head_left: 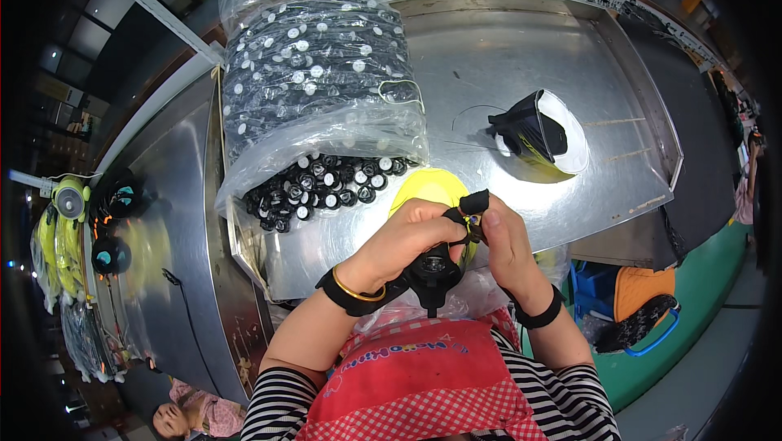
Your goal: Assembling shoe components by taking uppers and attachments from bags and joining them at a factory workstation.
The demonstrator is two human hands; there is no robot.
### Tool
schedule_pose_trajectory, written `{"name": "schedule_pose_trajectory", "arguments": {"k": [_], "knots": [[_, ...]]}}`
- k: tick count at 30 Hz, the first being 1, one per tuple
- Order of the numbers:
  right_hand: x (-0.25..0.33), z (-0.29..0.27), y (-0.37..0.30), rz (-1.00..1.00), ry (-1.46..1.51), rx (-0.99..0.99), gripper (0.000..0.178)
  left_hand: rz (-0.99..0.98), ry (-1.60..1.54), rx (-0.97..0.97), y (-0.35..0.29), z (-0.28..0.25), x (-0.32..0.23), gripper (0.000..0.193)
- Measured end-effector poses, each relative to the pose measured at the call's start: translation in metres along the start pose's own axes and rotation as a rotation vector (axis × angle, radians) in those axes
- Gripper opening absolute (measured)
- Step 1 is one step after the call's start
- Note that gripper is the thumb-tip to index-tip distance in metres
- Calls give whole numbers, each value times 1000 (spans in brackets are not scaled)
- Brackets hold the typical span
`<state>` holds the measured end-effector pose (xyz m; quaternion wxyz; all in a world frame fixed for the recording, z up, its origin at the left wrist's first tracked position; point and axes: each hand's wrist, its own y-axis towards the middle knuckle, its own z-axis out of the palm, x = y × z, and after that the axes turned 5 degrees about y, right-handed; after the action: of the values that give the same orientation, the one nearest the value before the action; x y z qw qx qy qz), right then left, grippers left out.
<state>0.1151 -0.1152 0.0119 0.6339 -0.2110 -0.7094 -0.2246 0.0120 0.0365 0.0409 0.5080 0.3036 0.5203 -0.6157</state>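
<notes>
While reaching over the near side of the metal table, holds a black strap in front of the red apron, aiming its free end rightward and slightly away, with long axis slanted mostly crosswise. Curls left hand nearly closed on it, pinches it with right hand, and points a glossy black piece's narrow end toward the apron below.

Rimmed metal worktable. Left: big clear plastic bag lies with its mouth toward near side; small black parts with white faces bunch there. Right: black, white and yellow cap. Near edge: yellow piece, partly covered; contact with metal unclear. Second metal bench further left carries dark cord, dark round items.
</notes>
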Motion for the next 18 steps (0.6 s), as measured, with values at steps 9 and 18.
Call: {"name": "schedule_pose_trajectory", "arguments": {"k": [9, 18], "knots": [[0, -7, -13, 157, 249, -3, 27, 24, -18, -53, 1, -2, 2, 19], [6, 21, -17, 303, 266, -1, 12, 427, 357, -215, -8, 1, 23, 45]]}}
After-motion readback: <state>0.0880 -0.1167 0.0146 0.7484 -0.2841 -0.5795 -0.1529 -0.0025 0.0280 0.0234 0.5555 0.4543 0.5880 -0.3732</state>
